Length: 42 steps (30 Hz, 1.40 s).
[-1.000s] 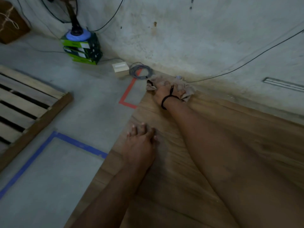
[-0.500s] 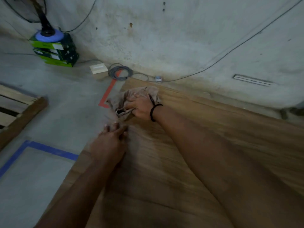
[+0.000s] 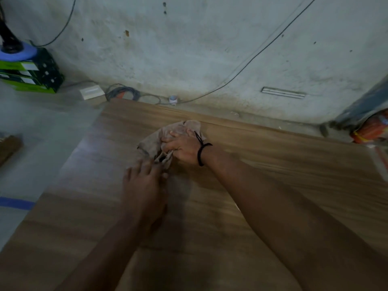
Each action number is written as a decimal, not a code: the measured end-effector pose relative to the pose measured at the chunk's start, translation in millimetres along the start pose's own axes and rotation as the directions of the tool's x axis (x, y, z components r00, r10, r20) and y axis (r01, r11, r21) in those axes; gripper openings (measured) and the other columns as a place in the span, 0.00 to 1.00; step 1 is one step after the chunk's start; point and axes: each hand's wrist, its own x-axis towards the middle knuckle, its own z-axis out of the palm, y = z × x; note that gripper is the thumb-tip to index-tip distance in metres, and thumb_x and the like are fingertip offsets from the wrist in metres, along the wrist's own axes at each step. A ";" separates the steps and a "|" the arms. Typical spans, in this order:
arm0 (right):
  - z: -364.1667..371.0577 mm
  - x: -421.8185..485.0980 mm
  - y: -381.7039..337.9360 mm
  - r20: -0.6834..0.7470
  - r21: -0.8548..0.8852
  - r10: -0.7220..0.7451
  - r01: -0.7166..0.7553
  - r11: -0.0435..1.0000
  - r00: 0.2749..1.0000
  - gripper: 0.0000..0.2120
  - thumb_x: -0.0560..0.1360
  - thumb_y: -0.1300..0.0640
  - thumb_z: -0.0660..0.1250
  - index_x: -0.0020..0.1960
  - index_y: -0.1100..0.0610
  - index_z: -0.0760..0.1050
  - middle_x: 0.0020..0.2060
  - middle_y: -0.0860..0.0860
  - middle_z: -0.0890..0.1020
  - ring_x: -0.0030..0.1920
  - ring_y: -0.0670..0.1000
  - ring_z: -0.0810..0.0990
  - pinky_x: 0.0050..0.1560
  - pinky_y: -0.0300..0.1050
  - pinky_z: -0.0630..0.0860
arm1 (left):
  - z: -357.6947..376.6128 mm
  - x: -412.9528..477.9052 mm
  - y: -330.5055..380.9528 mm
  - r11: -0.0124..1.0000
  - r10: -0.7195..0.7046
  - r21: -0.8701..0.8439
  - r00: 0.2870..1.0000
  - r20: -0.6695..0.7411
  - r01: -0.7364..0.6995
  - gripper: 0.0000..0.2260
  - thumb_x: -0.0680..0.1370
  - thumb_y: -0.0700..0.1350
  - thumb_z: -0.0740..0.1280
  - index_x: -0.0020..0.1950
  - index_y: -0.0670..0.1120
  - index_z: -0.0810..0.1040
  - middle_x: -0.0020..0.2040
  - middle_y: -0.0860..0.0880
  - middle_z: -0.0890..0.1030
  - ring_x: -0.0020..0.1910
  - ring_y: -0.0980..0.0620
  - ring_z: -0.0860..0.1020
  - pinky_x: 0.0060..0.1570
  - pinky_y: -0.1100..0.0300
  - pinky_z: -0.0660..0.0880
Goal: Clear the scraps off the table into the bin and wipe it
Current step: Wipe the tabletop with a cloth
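Note:
A crumpled beige cloth [image 3: 156, 139] lies on the brown wood-grain table [image 3: 273, 164], near its far edge. My right hand [image 3: 182, 148], with a black band at the wrist, presses on the cloth and grips it. My left hand [image 3: 144, 183] rests flat on the table just in front of the cloth, fingers together, its fingertips at the cloth's near edge. I see no scraps and no bin.
A stained concrete wall rises behind the table, with a thin cable [image 3: 241, 70] running across it. On the floor at left stand a green box [image 3: 31, 74] under a fan base, a small white box [image 3: 91, 92] and a coiled cable [image 3: 123, 93]. Orange material [image 3: 371, 129] lies at the right edge.
My right hand has dragged the cloth from the far left corner of the table back along the top, away from the left edge. My left hand stays flat just in front of it.

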 end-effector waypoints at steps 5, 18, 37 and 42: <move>-2.6 -59.4 50.1 -0.007 0.040 0.085 -0.085 0.996 0.996 0.18 0.80 0.61 0.54 0.63 0.47 0.75 0.75 0.45 0.62 0.78 0.51 0.49 0.73 0.64 0.37 | 32.5 -25.2 90.9 0.992 0.061 -0.114 0.998 0.031 -0.057 0.24 0.74 0.50 0.60 0.70 0.48 0.71 0.73 0.43 0.68 0.73 0.40 0.65 0.69 0.40 0.62; -12.4 -241.9 212.5 0.003 0.114 0.294 -0.292 0.950 0.956 0.20 0.79 0.60 0.55 0.65 0.45 0.73 0.76 0.46 0.59 0.78 0.52 0.49 0.73 0.62 0.36 | 82.7 -33.4 208.1 0.989 0.091 -0.132 0.984 0.153 -0.071 0.20 0.78 0.51 0.56 0.57 0.42 0.81 0.61 0.37 0.79 0.62 0.33 0.74 0.62 0.39 0.70; 11.9 -389.0 331.7 -0.095 0.096 0.727 -0.720 0.687 0.680 0.25 0.74 0.62 0.56 0.71 0.52 0.66 0.74 0.57 0.63 0.73 0.60 0.60 0.73 0.56 0.57 | 73.3 -40.8 221.8 0.999 -0.044 0.010 0.982 0.186 0.043 0.17 0.80 0.46 0.62 0.68 0.44 0.74 0.70 0.38 0.72 0.65 0.33 0.71 0.62 0.45 0.69; 19.1 -384.3 329.8 -0.195 0.186 0.863 -0.847 0.498 0.465 0.24 0.76 0.59 0.56 0.72 0.51 0.64 0.72 0.57 0.66 0.71 0.60 0.64 0.71 0.51 0.62 | 73.7 -40.1 210.5 1.000 0.020 -0.017 0.983 0.182 -0.017 0.16 0.81 0.48 0.61 0.66 0.45 0.76 0.69 0.38 0.72 0.62 0.35 0.73 0.61 0.47 0.70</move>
